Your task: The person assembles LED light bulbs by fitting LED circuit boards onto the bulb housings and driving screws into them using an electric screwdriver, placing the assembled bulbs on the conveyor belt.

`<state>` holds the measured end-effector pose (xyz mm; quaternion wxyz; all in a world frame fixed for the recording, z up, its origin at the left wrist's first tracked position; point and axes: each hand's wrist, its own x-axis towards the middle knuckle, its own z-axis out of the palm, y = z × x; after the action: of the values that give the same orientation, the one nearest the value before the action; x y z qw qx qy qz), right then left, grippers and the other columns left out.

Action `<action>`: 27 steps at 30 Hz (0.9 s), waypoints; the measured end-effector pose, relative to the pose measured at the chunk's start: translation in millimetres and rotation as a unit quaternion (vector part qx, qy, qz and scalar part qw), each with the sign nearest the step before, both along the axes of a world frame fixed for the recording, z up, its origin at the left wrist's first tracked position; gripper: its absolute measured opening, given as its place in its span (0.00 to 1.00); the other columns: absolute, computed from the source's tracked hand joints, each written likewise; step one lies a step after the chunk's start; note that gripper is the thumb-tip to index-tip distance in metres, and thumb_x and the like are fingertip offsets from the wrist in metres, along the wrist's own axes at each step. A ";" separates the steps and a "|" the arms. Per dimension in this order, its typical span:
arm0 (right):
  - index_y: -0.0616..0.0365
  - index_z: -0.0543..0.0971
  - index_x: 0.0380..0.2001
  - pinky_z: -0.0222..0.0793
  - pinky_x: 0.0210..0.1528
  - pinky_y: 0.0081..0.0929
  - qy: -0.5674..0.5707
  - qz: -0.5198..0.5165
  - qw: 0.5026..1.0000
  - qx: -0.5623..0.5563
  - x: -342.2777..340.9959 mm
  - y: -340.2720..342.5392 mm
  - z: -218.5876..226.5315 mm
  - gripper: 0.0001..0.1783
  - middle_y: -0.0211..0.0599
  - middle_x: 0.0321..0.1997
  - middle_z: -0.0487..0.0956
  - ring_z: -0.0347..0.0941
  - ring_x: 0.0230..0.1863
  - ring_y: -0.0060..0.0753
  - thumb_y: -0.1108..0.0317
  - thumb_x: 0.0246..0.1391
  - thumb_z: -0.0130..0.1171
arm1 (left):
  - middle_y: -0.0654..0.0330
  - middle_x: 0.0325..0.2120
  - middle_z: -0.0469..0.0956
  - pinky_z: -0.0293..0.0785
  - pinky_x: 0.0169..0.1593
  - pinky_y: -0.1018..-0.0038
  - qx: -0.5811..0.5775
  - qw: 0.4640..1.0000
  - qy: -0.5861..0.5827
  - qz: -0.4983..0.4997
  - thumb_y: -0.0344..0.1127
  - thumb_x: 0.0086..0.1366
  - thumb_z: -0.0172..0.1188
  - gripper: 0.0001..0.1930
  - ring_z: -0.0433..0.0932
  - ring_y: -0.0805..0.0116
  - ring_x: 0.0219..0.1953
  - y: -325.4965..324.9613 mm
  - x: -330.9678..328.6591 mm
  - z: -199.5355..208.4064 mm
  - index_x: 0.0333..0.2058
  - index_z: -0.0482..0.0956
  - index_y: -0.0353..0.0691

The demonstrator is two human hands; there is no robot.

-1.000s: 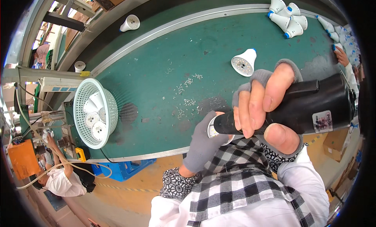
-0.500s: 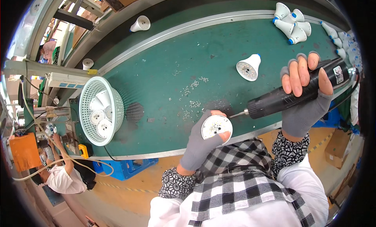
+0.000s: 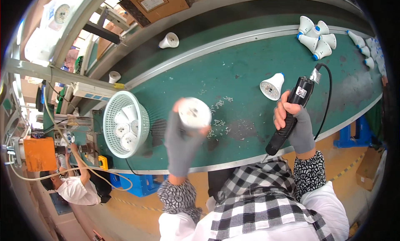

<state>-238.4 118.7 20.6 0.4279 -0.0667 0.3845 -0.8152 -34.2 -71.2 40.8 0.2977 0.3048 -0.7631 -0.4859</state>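
Over the green table (image 3: 246, 74), to the right of the basket (image 3: 144, 126), our left hand (image 3: 180, 135) has its fingers and thumb around a white bulb (image 3: 194, 113). The hand is blurry, so we cannot tell how tightly it holds on. Our right hand (image 3: 301, 126) has its fingers wrapped around a black screwdriver (image 3: 285, 132), and its tip points down by the near edge of the table.

To do this well, we think we should hold the bulb by its rim and leave the flat face with its little parts alone. We should turn the sharp tip away from our checked apron (image 3: 258, 216) and our left hand.

The basket on the left has more bulbs (image 3: 128, 141) in it, so one more should go in softly or they may knock. Tiny screws (image 3: 218, 122) are spread across the middle, and a sleeve could sweep them away. One bulb (image 3: 271, 87) lies just past our right hand. A black cord (image 3: 328, 103) loops on the right and could snag. At the far right sits a pile of bulbs (image 3: 316, 39).
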 end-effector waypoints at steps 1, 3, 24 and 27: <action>0.57 0.67 0.34 0.68 0.24 0.25 0.000 -0.004 1.000 0.007 -2.0 2.8 -5.1 0.10 0.32 0.21 0.68 0.67 0.18 0.26 0.69 0.51 0.56 | 0.58 0.49 0.73 0.76 0.45 0.69 -0.194 0.974 -0.118 0.018 0.23 0.49 0.65 0.35 0.76 0.62 0.46 -20.1 -5.4 7.6 0.59 0.67 0.41; 0.57 0.67 0.34 0.68 0.24 0.25 -0.004 -0.001 1.000 0.004 -0.9 3.5 -10.1 0.10 0.32 0.21 0.68 0.67 0.18 0.26 0.69 0.51 0.56 | 0.58 0.49 0.73 0.77 0.45 0.67 -0.386 0.891 -0.234 0.045 0.25 0.48 0.67 0.36 0.74 0.59 0.47 -52.4 -17.0 19.6 0.59 0.67 0.45; 0.56 0.68 0.33 0.66 0.21 0.28 -0.178 0.076 0.973 -0.124 -11.0 11.8 -67.1 0.09 0.32 0.21 0.68 0.65 0.17 0.27 0.68 0.52 0.57 | 0.60 0.43 0.77 0.71 0.48 0.76 0.012 0.975 0.160 0.152 0.37 0.65 0.62 0.19 0.75 0.72 0.44 -100.5 -25.4 -74.1 0.49 0.74 0.30; 0.56 0.68 0.33 0.66 0.20 0.28 -0.172 0.086 0.974 -0.123 -11.2 12.5 -68.9 0.09 0.33 0.20 0.68 0.65 0.17 0.27 0.68 0.53 0.57 | 0.56 0.45 0.77 0.71 0.50 0.76 -0.092 0.982 -0.058 0.156 0.35 0.68 0.57 0.16 0.76 0.71 0.45 -94.0 -11.4 -88.4 0.51 0.73 0.32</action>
<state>-249.6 131.2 -48.3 0.5444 -0.0101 0.1952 -0.8158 -45.6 -165.3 -47.5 0.3517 0.4189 -0.7637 -0.3429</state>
